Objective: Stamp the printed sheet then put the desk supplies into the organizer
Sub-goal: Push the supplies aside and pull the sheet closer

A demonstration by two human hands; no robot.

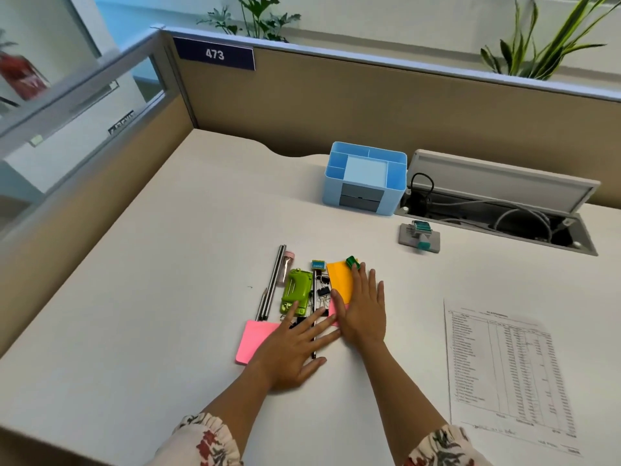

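Note:
My left hand (295, 348) lies flat with fingers spread over a pink sticky pad (252, 341) and a black pen. My right hand (361, 307) rests flat, fingers apart, on an orange sticky pad (339, 277). Around them lie a green stapler (295, 289), black binder clips (323, 290), pencils (274, 280), a small blue box (318, 265) and a green clip (352, 262). The grey and teal stamp (420, 235) stands beyond my right hand. The printed sheet (504, 364) lies at the right. The blue organizer (364, 178) stands at the back.
An open cable tray (497, 216) with wires and a raised lid sits right of the organizer. Tan partition walls (336, 105) close the desk at the back and left. The desk's front edge runs just below my sleeves.

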